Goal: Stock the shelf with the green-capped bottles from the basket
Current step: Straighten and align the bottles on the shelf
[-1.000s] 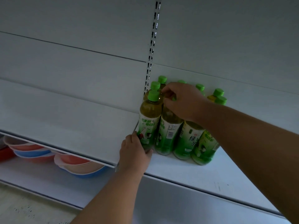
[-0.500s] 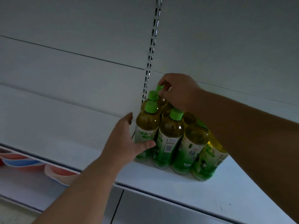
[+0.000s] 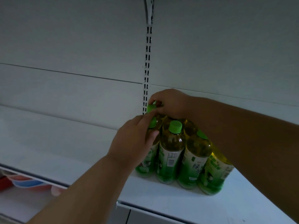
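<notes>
Several green-capped tea bottles [image 3: 171, 152] stand packed together on the white shelf [image 3: 161, 196], against its back wall. My left hand [image 3: 134, 143] wraps round the shoulder of the front-left bottle [image 3: 148, 164], thumb across its neck. My right hand [image 3: 168, 103] reaches over the group and pinches the green cap of a back-left bottle [image 3: 151, 108]. My right forearm hides the tops of the bottles at the right. The basket is out of view.
A slotted metal upright [image 3: 148, 62] runs up the back panel just behind the bottles. Left of the bottles lies bare shelf surface [image 3: 48, 143]. Stacked red and blue plastic bowls [image 3: 27, 183] sit on the lower shelf at the bottom left.
My left hand rose from the shelf's front edge to the front-left bottle's shoulder. My right hand shifted back onto a rear bottle's cap. The camera came closer.
</notes>
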Demonstrator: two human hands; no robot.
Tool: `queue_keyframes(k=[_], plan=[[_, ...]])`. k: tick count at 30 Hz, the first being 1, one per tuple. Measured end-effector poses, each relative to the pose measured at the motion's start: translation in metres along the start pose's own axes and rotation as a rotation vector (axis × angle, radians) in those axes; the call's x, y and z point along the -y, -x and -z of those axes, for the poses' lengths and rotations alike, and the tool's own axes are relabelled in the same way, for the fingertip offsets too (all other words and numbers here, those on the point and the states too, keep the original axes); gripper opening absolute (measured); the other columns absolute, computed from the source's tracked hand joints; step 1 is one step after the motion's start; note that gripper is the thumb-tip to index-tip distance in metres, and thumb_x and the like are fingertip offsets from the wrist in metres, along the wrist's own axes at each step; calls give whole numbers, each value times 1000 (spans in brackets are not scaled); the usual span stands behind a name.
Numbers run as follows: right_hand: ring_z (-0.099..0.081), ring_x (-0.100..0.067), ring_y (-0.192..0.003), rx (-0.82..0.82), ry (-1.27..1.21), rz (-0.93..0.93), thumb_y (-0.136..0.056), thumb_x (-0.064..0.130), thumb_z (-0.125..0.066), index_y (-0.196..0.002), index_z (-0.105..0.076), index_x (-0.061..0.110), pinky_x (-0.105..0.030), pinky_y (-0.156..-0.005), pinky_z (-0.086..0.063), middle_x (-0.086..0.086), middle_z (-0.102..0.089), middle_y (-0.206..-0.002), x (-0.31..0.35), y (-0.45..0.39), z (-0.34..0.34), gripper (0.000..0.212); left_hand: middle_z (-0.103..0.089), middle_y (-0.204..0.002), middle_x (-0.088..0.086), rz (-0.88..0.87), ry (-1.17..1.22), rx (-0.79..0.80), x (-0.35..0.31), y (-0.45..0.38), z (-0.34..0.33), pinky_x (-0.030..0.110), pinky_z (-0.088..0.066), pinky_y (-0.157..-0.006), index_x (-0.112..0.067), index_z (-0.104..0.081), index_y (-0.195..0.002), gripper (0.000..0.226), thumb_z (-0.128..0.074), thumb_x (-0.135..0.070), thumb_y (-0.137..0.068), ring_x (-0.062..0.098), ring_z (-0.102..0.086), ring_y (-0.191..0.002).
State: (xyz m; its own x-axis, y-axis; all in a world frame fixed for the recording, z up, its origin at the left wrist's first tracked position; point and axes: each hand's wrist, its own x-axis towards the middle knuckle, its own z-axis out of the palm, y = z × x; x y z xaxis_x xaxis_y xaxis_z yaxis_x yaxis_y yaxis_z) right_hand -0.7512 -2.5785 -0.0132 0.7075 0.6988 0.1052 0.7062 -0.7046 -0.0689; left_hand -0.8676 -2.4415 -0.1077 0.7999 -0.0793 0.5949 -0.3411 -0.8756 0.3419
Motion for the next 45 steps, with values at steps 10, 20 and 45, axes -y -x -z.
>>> queue_keyframes(k=[10, 20, 45], plan=[[-53, -15, -100, 30, -7, 8, -92, 37, -66, -119, -60, 20, -29, -82, -41, 4, -57, -105, 1, -2, -4, 32, -58, -130, 5, -26, -88, 43, -1, 3, 1, 32, -48, -91, -16, -46, -142, 77, -56, -61, -80, 22, -59, -112], [-48, -12, -94, -7, 14, 15, -90, 31, -69, -115, -62, 16, -24, -77, -34, 6, -53, -100, -1, 3, 4, 30, -39, -149, -5, -56, -177, 217, -8, -5, 24, 27, -35, -106, -23, -23, -155, 108, -71, -70, -71, 16, -46, -129], [-63, -18, -104, -177, -219, -227, -92, 23, -66, -125, -63, 20, -37, -96, -50, 0, -67, -113, -16, 61, 23, 33, -25, -162, 1, -34, -252, 373, -18, -24, 41, 36, -28, -114, -22, -13, -159, 97, -58, -66, -85, 22, -31, -144]])
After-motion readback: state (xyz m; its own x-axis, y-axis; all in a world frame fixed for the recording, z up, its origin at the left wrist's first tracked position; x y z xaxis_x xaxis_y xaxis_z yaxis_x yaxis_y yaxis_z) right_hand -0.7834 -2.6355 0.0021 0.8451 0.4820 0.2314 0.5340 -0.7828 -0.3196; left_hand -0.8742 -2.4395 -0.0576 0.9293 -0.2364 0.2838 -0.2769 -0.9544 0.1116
